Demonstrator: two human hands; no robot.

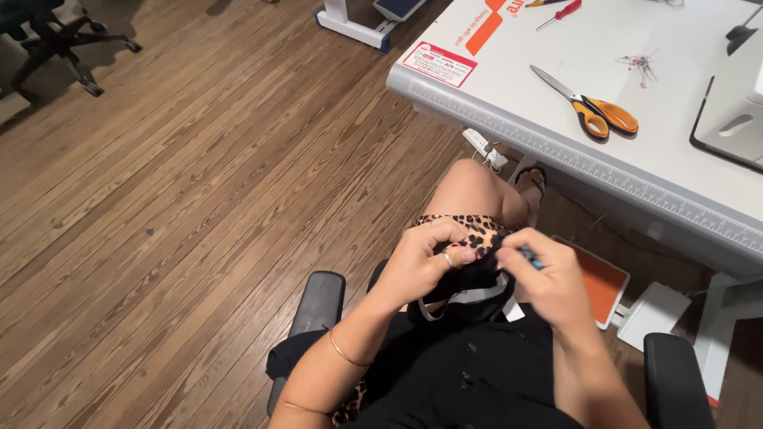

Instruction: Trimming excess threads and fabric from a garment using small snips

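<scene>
Office chair base [60, 44] far left on wood floor [159, 222]. Left hand [421, 262], ring on one finger, fingers curled tight, pinching black fabric [469, 282] over the lap. Fabric bunched between both hands, just above leopard-print cloth [473, 226] on the thigh. Right hand [552, 282] touching fabric from the other side, fingers closed narrow on a small blue-tipped tool [531, 257]; tool type unclear. Right of that, orange foot pedal [600, 282] on floor. On the white table [556, 103]: orange-handled scissors [592, 107], pile of pins [640, 65].
</scene>
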